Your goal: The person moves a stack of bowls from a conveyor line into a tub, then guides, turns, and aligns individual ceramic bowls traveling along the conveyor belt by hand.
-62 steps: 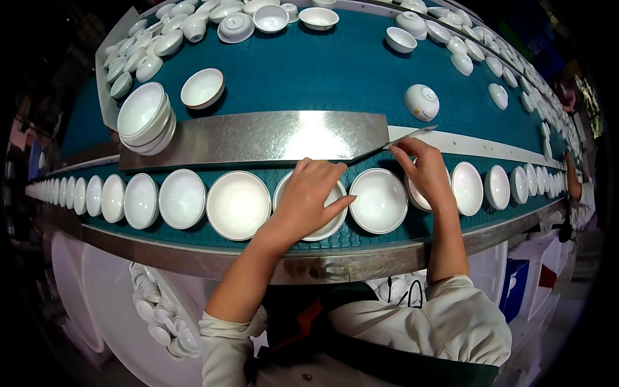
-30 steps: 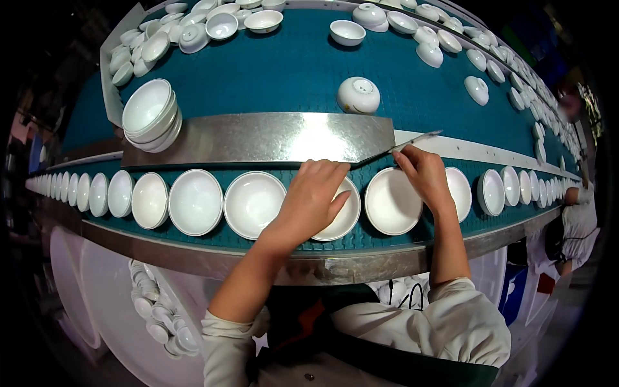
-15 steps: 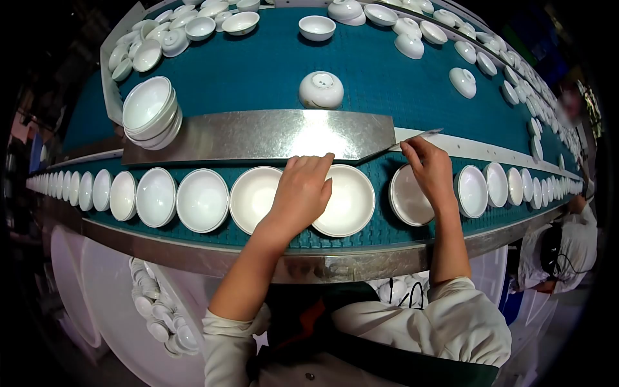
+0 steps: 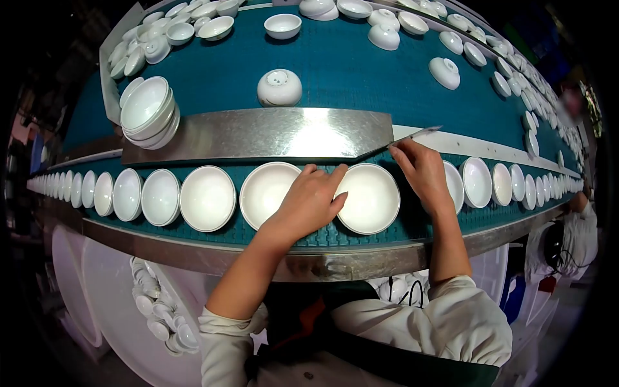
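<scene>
My left hand [image 4: 313,200] lies over the gap between two white bowls, its index finger stretched out and thumb apart. The thumb overlaps the left rim of the right bowl [image 4: 371,200]; whether it touches is unclear. The left bowl [image 4: 265,187] is partly covered by the hand. My right hand [image 4: 422,171] has its fingers bent together beside a thin dark strip [image 4: 416,135], which slants up from the metal plate [image 4: 251,135]. What those fingertips hold, if anything, is hidden. Another bowl [image 4: 454,187] is partly behind my right wrist.
Bowls line the near green belt [image 4: 412,222] on both sides. A bowl stack [image 4: 151,116] stands at the plate's left end. One upturned bowl [image 4: 279,88] lies on the wide far belt [image 4: 219,71], with many others beyond. Below, a tub [image 4: 116,290] holds bowls. Another person [image 4: 567,242] is at right.
Bowls on both belts have shifted left. My left hand has moved slightly right, and my right hand slightly left. The bowl formerly beneath my right hand is now beside my left.
</scene>
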Tool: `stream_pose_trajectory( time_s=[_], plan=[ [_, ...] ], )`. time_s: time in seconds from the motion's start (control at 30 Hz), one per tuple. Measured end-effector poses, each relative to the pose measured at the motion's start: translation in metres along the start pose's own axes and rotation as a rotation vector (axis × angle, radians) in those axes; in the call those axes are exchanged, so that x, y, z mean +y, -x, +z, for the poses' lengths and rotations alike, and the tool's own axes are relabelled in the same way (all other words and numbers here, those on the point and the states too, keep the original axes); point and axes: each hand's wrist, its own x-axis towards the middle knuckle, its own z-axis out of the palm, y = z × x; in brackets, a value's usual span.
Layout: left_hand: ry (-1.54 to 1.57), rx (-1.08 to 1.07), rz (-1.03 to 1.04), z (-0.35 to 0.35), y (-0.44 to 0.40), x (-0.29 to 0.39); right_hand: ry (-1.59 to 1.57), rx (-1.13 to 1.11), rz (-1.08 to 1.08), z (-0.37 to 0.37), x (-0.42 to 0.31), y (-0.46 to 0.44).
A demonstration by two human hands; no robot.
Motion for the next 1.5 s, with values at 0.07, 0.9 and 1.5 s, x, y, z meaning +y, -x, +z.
stream_pose_trajectory(
  time_s=[0.07,0.9,1.5],
  plan=[
    [-0.041,0.069,-0.026,0.011,-0.004,-0.003,0.002,0.022,0.0,-0.007,0.011,0.001],
    [-0.083,-0.026,-0.122,0.091,-0.075,0.076,-0.114,-0.015,0.004,-0.094,0.112,0.014],
    [-0.045,0.027,0.007,0.157,-0.126,0.132,0.039,0.036,0.018,-0.147,0.201,0.018]
  ],
)
